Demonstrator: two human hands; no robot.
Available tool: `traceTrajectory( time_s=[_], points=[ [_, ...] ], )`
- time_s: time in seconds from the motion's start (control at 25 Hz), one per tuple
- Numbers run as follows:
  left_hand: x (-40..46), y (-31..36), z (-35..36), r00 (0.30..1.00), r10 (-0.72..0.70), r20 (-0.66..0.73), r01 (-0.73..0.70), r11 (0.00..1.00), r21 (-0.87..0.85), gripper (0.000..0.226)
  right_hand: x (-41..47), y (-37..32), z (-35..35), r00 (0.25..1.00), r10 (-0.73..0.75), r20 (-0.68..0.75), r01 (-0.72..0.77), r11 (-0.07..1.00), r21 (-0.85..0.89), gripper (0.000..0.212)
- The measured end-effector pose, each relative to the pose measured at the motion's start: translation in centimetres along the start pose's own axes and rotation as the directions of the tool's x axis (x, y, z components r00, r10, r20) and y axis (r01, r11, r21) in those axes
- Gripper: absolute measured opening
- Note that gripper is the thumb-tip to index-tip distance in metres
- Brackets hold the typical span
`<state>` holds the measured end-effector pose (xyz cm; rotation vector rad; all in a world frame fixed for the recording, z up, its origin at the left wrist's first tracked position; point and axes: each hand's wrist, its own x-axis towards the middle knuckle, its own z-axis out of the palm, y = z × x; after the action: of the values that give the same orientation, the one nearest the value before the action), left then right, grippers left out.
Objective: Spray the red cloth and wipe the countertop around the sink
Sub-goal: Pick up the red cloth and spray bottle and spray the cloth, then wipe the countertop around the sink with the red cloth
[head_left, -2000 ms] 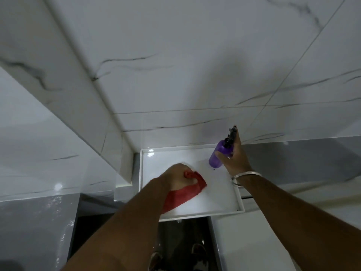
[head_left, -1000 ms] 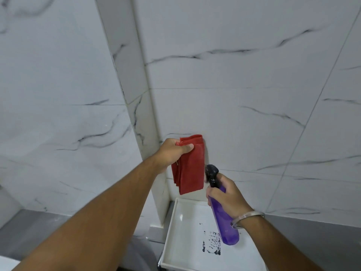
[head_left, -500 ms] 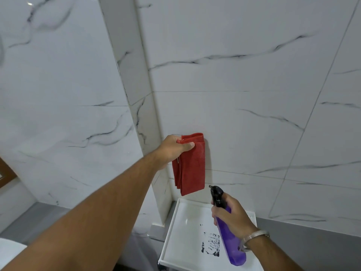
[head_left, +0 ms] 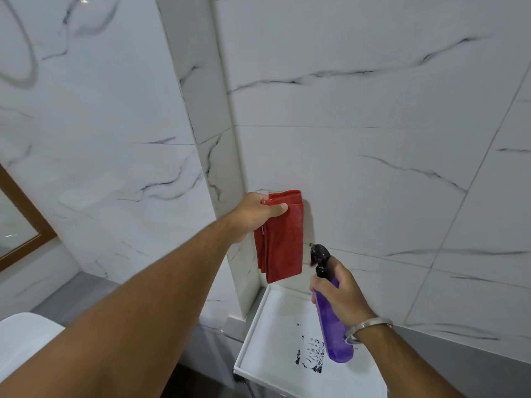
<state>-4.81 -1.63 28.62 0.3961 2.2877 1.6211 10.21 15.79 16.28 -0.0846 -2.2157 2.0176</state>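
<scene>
- My left hand (head_left: 253, 215) is closed on the top edge of the folded red cloth (head_left: 283, 239), which hangs in front of the marble wall (head_left: 359, 168).
- My right hand (head_left: 340, 288) is wrapped around the purple spray bottle (head_left: 333, 326), its black nozzle (head_left: 319, 254) at about 5 o'clock from the cloth, near but apart.
- I see a white tray (head_left: 258, 340) below, with a black smudge (head_left: 311, 351) beside the bottle's base.

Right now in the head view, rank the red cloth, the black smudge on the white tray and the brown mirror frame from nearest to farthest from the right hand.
From the right hand:
1. Black smudge, just below on the white tray.
2. Red cloth, up and left, hanging from the left hand.
3. Brown mirror frame, far left edge.
</scene>
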Motion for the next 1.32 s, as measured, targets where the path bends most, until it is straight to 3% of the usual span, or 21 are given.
traceTrajectory(
  time_s=[0.16,0.32,0.44,0.52,0.68,0.76,0.84,0.92,0.96,1.0,1.08,1.12,1.16,1.24,1.32],
  points=[
    [0.0,-0.7,-0.6,0.999,-0.019,-0.029,0.020,1.000,0.010,0.011,-0.7,2.9,-0.6,1.000,0.015,0.012,-0.014,0.998,-0.055,0.007],
    [-0.1,-1.9,-1.8,0.997,-0.029,-0.066,0.029,1.000,0.010,0.016,-2.2,7.2,-1.8,0.988,0.104,-0.115,-0.107,0.994,-0.017,0.037],
    [-0.3,-3.0,-3.0,0.997,-0.032,-0.072,0.033,0.999,0.015,0.015,-2.8,9.8,-2.3,0.969,0.185,-0.166,-0.183,0.983,0.027,0.025],
    [-0.4,-3.7,-3.8,0.999,-0.028,-0.047,0.029,0.999,0.015,0.014,-2.9,11.6,-2.0,0.953,0.221,-0.208,-0.221,0.975,0.021,0.029],
    [-1.0,-4.8,-4.5,0.996,-0.012,0.085,0.010,1.000,0.022,0.005,-3.0,12.4,-0.1,0.898,0.266,-0.351,-0.284,0.959,-0.002,0.024],
    [-1.6,-4.8,-4.8,0.991,-0.007,0.137,0.006,1.000,0.010,0.005,-3.7,12.6,0.6,0.847,0.239,-0.475,-0.321,0.942,-0.099,0.065],
    [-2.1,-5.3,-5.6,0.979,-0.008,0.203,0.009,1.000,-0.008,0.006,-5.4,12.9,1.4,0.741,0.198,-0.641,-0.423,0.880,-0.216,0.105],
    [-3.0,-6.1,-6.3,0.961,-0.011,0.277,0.015,1.000,-0.014,0.010,-8.5,13.9,2.6,0.594,0.161,-0.788,-0.561,0.785,-0.262,0.120],
    [-3.4,-6.5,-6.6,0.953,-0.014,0.302,0.015,1.000,-0.004,0.011,-10.3,14.3,3.4,0.577,0.122,-0.808,-0.572,0.767,-0.293,0.118],
    [-3.8,-6.9,-7.2,0.948,-0.016,0.317,0.015,1.000,0.007,0.012,-11.6,14.6,4.4,0.626,0.058,-0.778,-0.512,0.783,-0.353,0.107],
    [-4.7,-8.2,-9.3,0.931,-0.020,0.364,0.002,0.999,0.049,0.005,-12.0,13.4,7.9,0.819,-0.015,-0.574,-0.276,0.866,-0.417,0.063],
    [-5.0,-8.7,-10.4,0.913,-0.021,0.408,-0.017,0.996,0.090,0.009,-10.9,12.4,9.7,0.904,0.002,-0.428,-0.183,0.906,-0.382,0.055],
    [-5.5,-9.6,-11.9,0.891,-0.029,0.453,-0.032,0.991,0.127,0.013,-8.9,10.8,11.8,0.963,0.038,-0.266,-0.124,0.941,-0.314,0.063],
    [-6.4,-11.6,-15.7,0.859,-0.043,0.511,-0.055,0.983,0.175,0.020,-3.3,7.6,16.2,0.993,0.104,0.064,-0.090,0.978,-0.188,0.082],
    [-7.1,-14.2,-20.3,0.863,-0.057,0.503,-0.064,0.973,0.220,0.024,2.6,5.3,21.2,0.913,0.168,0.372,-0.120,0.981,-0.150,0.072]
  ],
)
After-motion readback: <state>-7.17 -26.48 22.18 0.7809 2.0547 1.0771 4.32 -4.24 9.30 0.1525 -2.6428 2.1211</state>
